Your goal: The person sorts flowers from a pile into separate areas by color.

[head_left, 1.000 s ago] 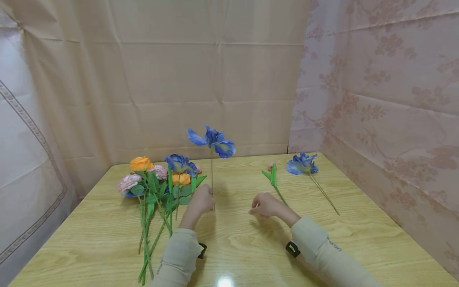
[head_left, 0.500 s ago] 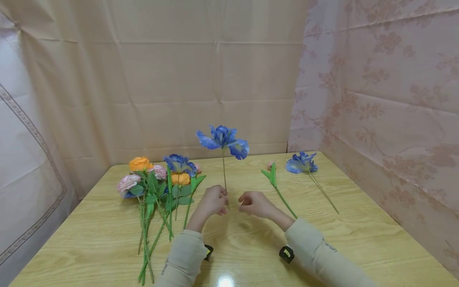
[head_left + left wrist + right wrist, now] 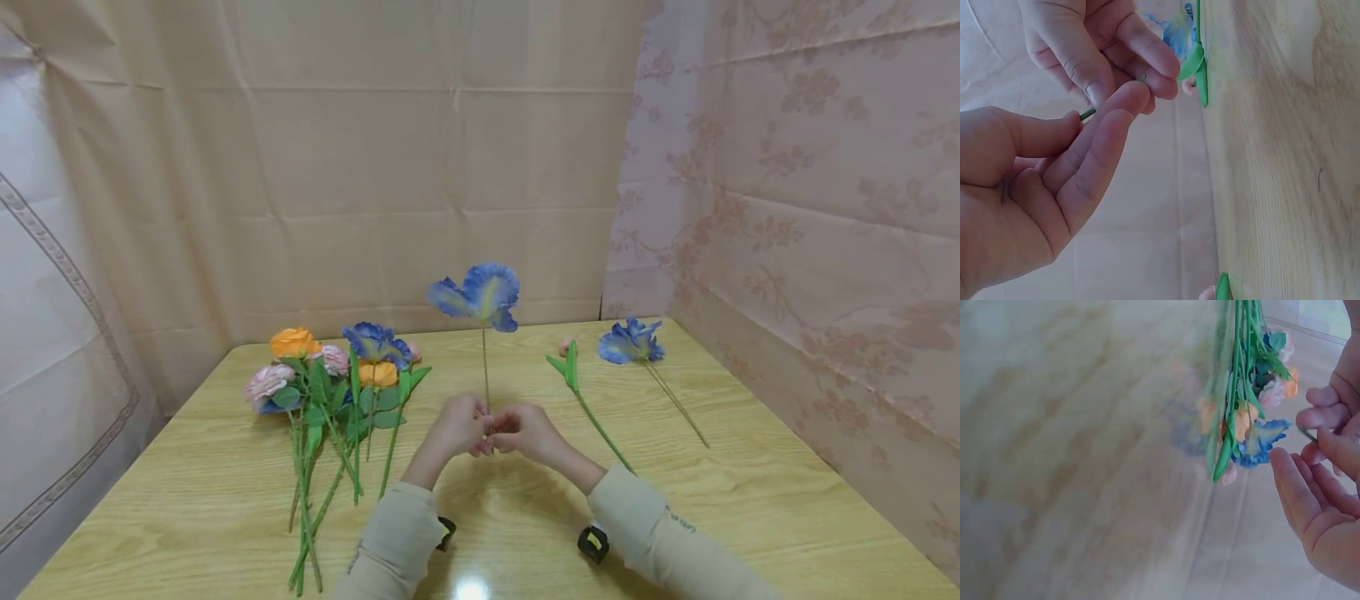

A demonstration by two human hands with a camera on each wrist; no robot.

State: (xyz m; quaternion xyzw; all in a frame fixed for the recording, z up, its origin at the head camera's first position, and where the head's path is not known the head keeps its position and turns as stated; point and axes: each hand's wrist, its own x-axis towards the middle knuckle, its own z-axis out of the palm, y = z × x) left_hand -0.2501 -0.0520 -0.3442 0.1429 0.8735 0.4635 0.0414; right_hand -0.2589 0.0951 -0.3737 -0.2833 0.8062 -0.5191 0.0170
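Observation:
Upright over the middle of the table is a blue artificial iris [image 3: 480,296] on a thin stem. My left hand [image 3: 457,427] pinches that stem between thumb and fingers; the dark stem [image 3: 1087,114] also shows by its thumb in the left wrist view. Against it, my right hand [image 3: 528,435] has its thumb and curled fingers on the lower stem, right beside the left fingertips. In the right wrist view, the right hand [image 3: 1329,519] lies below the left hand [image 3: 1332,415], and the fingers hide part of the stem.
On the left lies a pile of artificial flowers: orange blooms [image 3: 295,342], pink blooms [image 3: 270,381], another blue iris [image 3: 377,343] and green stems. At the right, a pink tulip with green leaves [image 3: 572,367] and a blue iris [image 3: 632,342] lie on the wooden table [image 3: 750,517].
My left hand has carried the iris rightward to the middle. The bloom has turned about its stem. My right hand has moved left to meet the stem.

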